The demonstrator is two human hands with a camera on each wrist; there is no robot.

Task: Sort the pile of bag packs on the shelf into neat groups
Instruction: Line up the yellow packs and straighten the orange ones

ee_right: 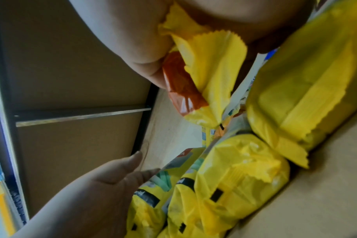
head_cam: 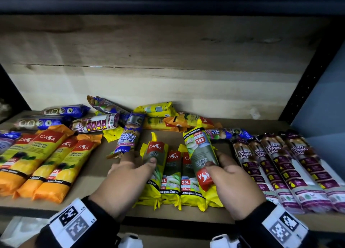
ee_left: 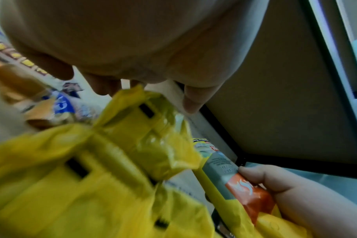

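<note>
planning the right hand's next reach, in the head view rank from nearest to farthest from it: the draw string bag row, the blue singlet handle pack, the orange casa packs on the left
1. Draw string bag row: just right of the right hand, nearest.
2. Blue Singlet Handle pack: left of centre, past the yellow 25L packs, by the left hand.
3. Orange Casa packs: far left of the shelf, farthest.

Shelf (head_cam: 168, 90): pale wood grain, black metal frame.
Left packs (head_cam: 46, 160): orange, yellow lemon print, red logo panel.
Middle packs (head_cam: 170, 180): yellow, grey-green band, red logo panel.
Right packs (head_cam: 291, 169): white and purple, brown top.
Rear packs (head_cam: 63, 110): blue.
Wristbands (head_cam: 74, 221): white, black square-code pattern.
</note>
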